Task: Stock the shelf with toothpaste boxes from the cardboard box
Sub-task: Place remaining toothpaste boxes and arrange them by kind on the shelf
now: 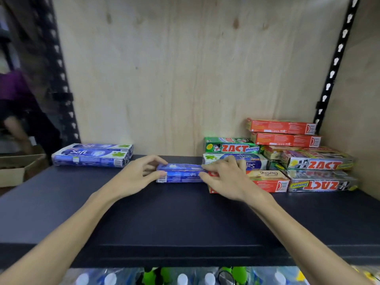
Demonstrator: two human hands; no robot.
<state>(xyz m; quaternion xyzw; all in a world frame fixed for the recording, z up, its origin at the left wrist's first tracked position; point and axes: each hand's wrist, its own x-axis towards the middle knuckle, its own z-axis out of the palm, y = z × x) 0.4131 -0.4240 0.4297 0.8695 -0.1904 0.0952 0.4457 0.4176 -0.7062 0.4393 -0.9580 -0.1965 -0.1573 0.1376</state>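
Observation:
A blue toothpaste box (181, 173) lies lengthwise in the middle of the dark shelf (185, 219). My left hand (135, 177) grips its left end and my right hand (224, 177) grips its right end. Two blue Safi boxes (92, 155) lie side by side at the back left. On the right stands a mixed pile of toothpaste boxes (287, 159): red ones on top, green and silver Zact boxes, and one more blue Safi box just behind my right hand. A cardboard box (18, 169) sits open at the far left, beyond the shelf.
A plywood back panel (185, 68) closes the shelf, with black slotted uprights (61, 79) at both sides. Below the shelf's front edge are bottles with white caps (183, 278). A person in purple (14, 95) is at the far left, blurred.

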